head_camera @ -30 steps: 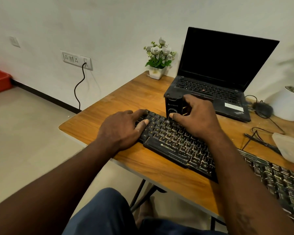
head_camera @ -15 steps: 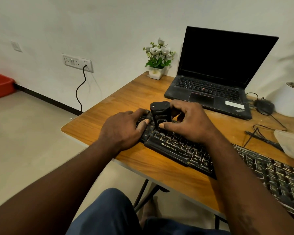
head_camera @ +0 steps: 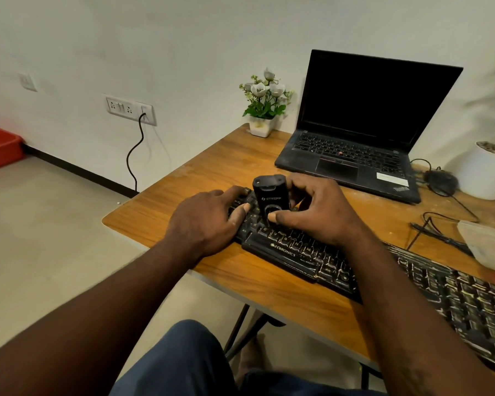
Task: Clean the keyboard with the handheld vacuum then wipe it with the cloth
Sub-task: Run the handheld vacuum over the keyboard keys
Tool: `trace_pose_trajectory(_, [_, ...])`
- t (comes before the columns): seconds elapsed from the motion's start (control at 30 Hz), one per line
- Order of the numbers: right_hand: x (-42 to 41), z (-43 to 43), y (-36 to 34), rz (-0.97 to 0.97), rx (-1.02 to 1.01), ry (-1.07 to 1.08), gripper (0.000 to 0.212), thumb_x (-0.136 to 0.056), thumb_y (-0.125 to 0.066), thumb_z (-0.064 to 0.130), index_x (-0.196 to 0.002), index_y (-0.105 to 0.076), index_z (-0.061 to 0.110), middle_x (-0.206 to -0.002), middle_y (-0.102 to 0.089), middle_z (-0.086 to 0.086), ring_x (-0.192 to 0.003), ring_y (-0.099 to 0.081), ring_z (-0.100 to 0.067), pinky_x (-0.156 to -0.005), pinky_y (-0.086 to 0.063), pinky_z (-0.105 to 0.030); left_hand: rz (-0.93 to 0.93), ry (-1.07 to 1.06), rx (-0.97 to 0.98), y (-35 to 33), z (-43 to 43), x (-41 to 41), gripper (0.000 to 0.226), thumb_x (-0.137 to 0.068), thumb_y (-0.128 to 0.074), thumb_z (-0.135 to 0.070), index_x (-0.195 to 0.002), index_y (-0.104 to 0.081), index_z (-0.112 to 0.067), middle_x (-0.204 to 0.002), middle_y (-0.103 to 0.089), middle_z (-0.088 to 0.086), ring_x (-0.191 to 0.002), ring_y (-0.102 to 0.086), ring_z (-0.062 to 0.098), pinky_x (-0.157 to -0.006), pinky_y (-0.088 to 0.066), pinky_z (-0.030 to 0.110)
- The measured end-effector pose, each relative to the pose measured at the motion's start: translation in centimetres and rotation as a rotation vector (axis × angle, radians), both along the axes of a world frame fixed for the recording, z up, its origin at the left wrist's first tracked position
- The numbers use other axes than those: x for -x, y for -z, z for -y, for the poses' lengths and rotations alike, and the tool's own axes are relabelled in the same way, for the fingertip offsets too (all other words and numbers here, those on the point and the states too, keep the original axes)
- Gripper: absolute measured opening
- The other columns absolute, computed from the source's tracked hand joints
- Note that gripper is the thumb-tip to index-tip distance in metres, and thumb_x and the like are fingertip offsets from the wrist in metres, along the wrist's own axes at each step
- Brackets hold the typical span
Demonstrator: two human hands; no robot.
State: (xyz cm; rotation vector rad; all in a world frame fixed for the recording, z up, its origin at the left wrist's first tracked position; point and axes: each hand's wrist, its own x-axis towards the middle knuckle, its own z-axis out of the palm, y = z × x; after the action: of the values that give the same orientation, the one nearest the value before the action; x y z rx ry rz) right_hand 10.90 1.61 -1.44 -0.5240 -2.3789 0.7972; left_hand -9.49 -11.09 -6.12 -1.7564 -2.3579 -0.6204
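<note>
A black Zebronics keyboard lies slanted near the front of the wooden desk. A small black handheld vacuum stands upright on the keyboard's left keys. My right hand grips the vacuum from the right, thumb across its lower front. My left hand rests flat on the keyboard's left end, fingers straight, thumb touching the keys beside the vacuum. I see no cloth that I can tell for sure.
An open black laptop stands behind the keyboard. A small flower pot sits at the desk's far corner. A second keyboard, a mouse with cables, a white planter and a pale container crowd the right.
My right hand has drawn the vacuum from the keyboard's far edge by the laptop toward me and leftward over the left keys. My left hand has stayed on the keyboard's end.
</note>
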Motion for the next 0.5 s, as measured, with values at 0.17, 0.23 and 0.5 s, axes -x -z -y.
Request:
trace_pose_trajectory(0.17, [0.04, -0.07, -0.03, -0.014, -0.059, 0.092, 0.039, -0.077, -0.088, 0.03, -0.111, -0.069, 0.034, -0.086, -0.069, 0.014, -0.077, -0.063, -0.002, -0.064, -0.048, -0.011, -0.004, -0.002, -0.009, 0.02, -0.09, 0.08, 0.052, -0.102, -0.023, -0.066, -0.146, -0.039, -0.041, -0.118, -0.069, 0.0, -0.104, -0.062, 0.023, -0.075, -0.046, 0.037])
trace_pose_trajectory(0.23, [0.07, 0.1, -0.08, -0.006, 0.0, 0.015, 0.04, -0.077, -0.089, 0.026, -0.113, -0.072, 0.029, -0.088, -0.071, 0.012, -0.076, -0.062, -0.001, -0.064, -0.048, -0.013, -0.005, -0.001, -0.011, 0.13, -0.06, 0.08, 0.051, -0.102, -0.024, -0.065, -0.146, -0.038, -0.042, -0.117, -0.069, 0.0, -0.103, -0.062, 0.023, -0.075, -0.047, 0.038])
trace_pose_trajectory(0.5, [-0.12, 0.07, -0.08, 0.015, 0.007, -0.046, 0.034, -0.078, -0.088, 0.022, -0.108, -0.073, 0.027, -0.092, -0.072, 0.013, -0.081, -0.064, -0.004, -0.068, -0.045, -0.012, 0.0, 0.003, -0.012, 0.16, 0.0, 0.03, 0.051, -0.102, -0.024, -0.065, -0.146, -0.037, -0.043, -0.114, -0.069, 0.0, -0.101, -0.062, 0.022, -0.077, -0.049, 0.039])
